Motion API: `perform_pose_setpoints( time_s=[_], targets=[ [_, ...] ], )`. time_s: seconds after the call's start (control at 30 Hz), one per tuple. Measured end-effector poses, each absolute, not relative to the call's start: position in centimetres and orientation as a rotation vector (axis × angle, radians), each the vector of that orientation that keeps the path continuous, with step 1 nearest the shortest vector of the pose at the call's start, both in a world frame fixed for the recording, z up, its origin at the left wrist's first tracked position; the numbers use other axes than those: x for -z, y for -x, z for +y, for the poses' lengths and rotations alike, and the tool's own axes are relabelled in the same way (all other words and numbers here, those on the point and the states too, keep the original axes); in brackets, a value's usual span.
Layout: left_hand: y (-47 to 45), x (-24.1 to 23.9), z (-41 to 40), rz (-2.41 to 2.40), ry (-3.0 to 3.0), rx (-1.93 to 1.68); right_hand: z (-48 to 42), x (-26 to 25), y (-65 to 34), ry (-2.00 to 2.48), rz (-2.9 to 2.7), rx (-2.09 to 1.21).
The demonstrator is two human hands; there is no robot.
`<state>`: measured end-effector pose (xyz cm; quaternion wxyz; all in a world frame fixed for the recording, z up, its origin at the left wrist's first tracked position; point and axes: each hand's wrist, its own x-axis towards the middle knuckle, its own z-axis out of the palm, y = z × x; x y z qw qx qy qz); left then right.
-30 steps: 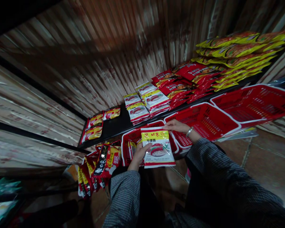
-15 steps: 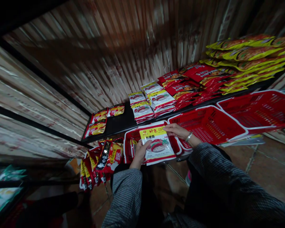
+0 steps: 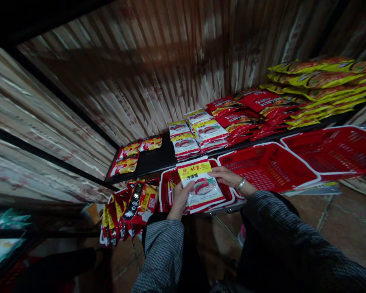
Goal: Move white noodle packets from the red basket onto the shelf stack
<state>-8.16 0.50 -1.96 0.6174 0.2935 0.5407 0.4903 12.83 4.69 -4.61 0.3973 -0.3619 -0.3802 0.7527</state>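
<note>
A white, yellow and red packet of instant noodles (image 3: 203, 185) lies flat between my two hands, its printed front facing up. My left hand (image 3: 180, 198) grips its left edge with the thumb on top. At the upper right edge, my right hand (image 3: 227, 177) pinches the packet with thumb and fingers; a bracelet is on that wrist. The packet is held over a small red basket (image 3: 164, 191) with a white rim, which it partly hides. Beyond it, stacks of matching noodle packets (image 3: 212, 132) lie on the black shelf (image 3: 158, 160).
Red noodle packets (image 3: 238, 120) and a tall stack of yellow ones (image 3: 320, 87) fill the shelf's right side. Two larger red baskets (image 3: 262, 162) stand in front. Several red-and-yellow packets (image 3: 140, 203) fill a container at the left. A black shelf post (image 3: 67, 97) rises left.
My right hand has slid slightly down along the packet's right edge. The packet stays in both hands, tilted a little differently, and the view has shifted slightly.
</note>
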Motion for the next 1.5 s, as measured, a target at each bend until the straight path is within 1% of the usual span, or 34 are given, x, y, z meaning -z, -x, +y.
perform_pose_setpoints(
  time_s=[0.27,0.5,1.0,1.27,1.5],
  targets=[
    [7.9,2.0,0.6,1.184,-0.66,-1.123,4.6,4.3,-12.7,0.922,-0.948,-1.845],
    [7.9,2.1,0.6,1.193,-0.669,-1.172,3.7,3.7,-12.4,0.897,-0.989,-1.961],
    [7.9,2.6,0.9,1.19,-0.689,-1.201,3.9,4.6,-11.8,0.938,-1.006,-1.808],
    [8.2,2.9,1.0,1.2,-0.698,-1.232,3.5,4.6,-12.4,0.913,-1.043,-1.91],
    [7.8,2.3,0.4,1.088,-0.688,-1.173,3.7,4.1,-12.6,0.909,-0.965,-1.842]
  ],
)
